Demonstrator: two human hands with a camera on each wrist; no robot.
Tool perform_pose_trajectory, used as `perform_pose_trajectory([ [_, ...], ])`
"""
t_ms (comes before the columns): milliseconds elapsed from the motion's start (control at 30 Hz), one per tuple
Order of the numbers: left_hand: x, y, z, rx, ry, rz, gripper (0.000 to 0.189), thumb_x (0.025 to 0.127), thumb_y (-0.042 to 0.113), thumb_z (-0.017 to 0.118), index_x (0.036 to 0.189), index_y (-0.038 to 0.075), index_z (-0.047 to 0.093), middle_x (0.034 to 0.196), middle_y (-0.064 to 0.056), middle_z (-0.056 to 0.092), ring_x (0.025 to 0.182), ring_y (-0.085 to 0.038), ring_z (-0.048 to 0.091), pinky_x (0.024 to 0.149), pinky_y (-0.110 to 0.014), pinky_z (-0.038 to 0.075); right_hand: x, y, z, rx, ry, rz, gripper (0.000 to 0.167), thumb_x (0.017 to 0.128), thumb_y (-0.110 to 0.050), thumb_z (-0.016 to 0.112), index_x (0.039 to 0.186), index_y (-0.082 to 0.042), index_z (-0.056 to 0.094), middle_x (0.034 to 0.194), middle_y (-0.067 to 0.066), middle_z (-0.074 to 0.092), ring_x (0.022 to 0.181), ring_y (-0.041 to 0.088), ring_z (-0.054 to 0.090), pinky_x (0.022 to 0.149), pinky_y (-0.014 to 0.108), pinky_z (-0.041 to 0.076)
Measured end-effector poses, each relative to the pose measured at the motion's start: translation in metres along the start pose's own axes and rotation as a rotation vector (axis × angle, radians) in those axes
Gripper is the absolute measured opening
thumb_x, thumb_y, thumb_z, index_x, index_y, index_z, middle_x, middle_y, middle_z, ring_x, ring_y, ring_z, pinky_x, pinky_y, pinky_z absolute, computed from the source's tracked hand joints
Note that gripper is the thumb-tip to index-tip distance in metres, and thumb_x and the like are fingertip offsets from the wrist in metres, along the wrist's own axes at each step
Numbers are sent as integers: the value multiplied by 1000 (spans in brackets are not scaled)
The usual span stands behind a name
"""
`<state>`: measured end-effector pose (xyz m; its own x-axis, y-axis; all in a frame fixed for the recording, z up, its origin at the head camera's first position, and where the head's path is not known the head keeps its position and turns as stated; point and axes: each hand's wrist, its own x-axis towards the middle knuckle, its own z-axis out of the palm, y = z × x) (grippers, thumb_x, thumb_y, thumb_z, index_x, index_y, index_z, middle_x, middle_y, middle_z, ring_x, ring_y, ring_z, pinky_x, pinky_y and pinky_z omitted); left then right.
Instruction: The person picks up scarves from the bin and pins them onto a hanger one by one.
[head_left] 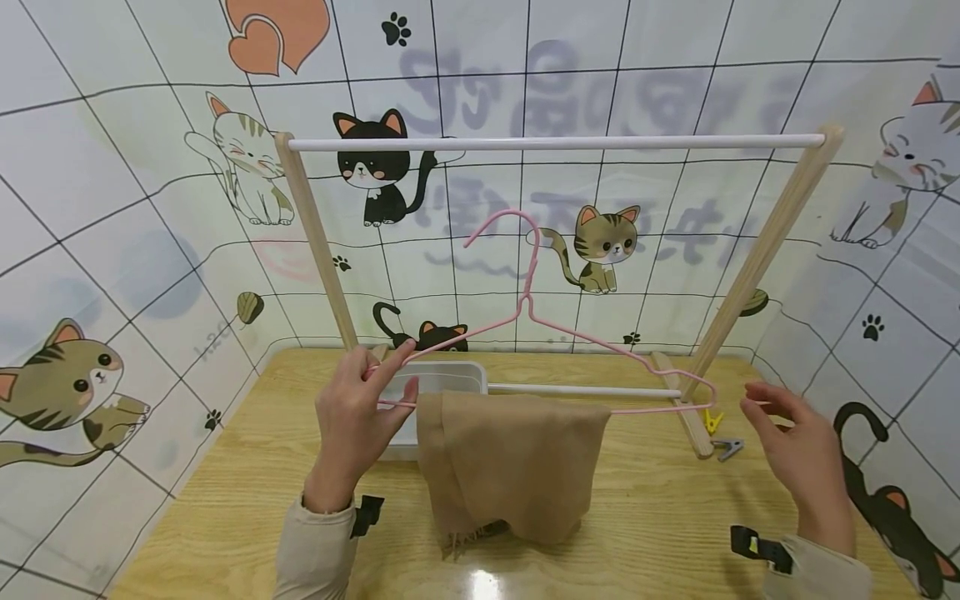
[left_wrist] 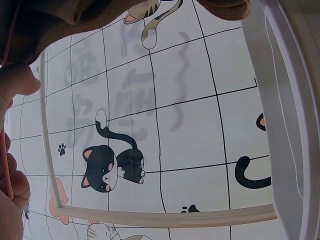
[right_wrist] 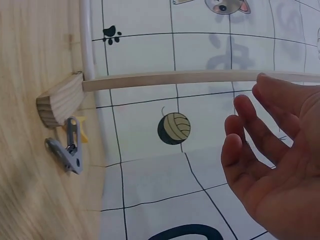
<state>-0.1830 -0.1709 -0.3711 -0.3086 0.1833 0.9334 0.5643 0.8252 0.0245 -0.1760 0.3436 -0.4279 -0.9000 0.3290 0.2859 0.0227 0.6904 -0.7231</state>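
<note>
Cat-print sheeting [head_left: 675, 100] rose behind the table [head_left: 660, 508]. Above its middle, the left hand [head_left: 356, 421] gripped a pink hanger [head_left: 533, 271] bearing brown cloth [head_left: 517, 467]; the right hand [head_left: 804, 454], fingers loosely apart, hung beside. A tray [head_left: 467, 372] toward the far edge was partly hidden.

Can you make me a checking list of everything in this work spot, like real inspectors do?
Surface: table, wood-grained, with a bright glare spot near the front.
Job's things: pink hanger, brown cloth draped over its lower bar; rack behind them.
Clutter: tray behind the left hand; yellow clip and grey clip by the rack's right foot.
Hands: left hand grips the hanger's left end; right hand holds nothing, beside its right end.
Cables: nothing seen.
Surroundings: backdrop with cartoon cats and grid lines.
</note>
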Motion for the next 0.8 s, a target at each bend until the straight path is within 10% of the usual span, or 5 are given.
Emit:
perform_pose_trajectory([
  [100, 0, 0, 0, -1, 0, -2, 46, 82, 15, 71, 127, 21, 73, 77, -6, 42, 64, -17, 34, 49, -26, 20, 1, 5, 3, -13, -18, -7, 51, 104, -41, 57, 143, -9, 58, 133, -2, 61, 105, -9, 48, 73, 12, 37],
  [300, 0, -1, 0, 5, -14, 0, 48, 81, 15, 72, 129, 21, 73, 77, -6, 42, 64, -17, 33, 49, -26, 19, 2, 12, 6, -32, -98, 29, 57, 105, -38, 55, 152, -8, 47, 152, 31, 43, 126, 51, 48, 71, 28, 46],
  [500, 0, -1, 0, 6, -20, 3, 48, 83, 17, 71, 130, 22, 72, 77, -6, 42, 64, -16, 32, 49, -26, 19, 4, 19, 12, -25, -148, 24, 57, 105, -35, 57, 151, -5, 46, 153, 33, 40, 129, 54, 44, 84, 62, 47],
  [800, 0, 0, 0, -3, -13, 9, 43, 87, 20, 67, 129, 22, 72, 76, -6, 42, 64, -16, 32, 49, -26, 19, 6, 30, 22, -57, -180, 16, 54, 105, -33, 58, 148, 0, 49, 152, 35, 39, 129, 56, 43, 89, 66, 44],
])
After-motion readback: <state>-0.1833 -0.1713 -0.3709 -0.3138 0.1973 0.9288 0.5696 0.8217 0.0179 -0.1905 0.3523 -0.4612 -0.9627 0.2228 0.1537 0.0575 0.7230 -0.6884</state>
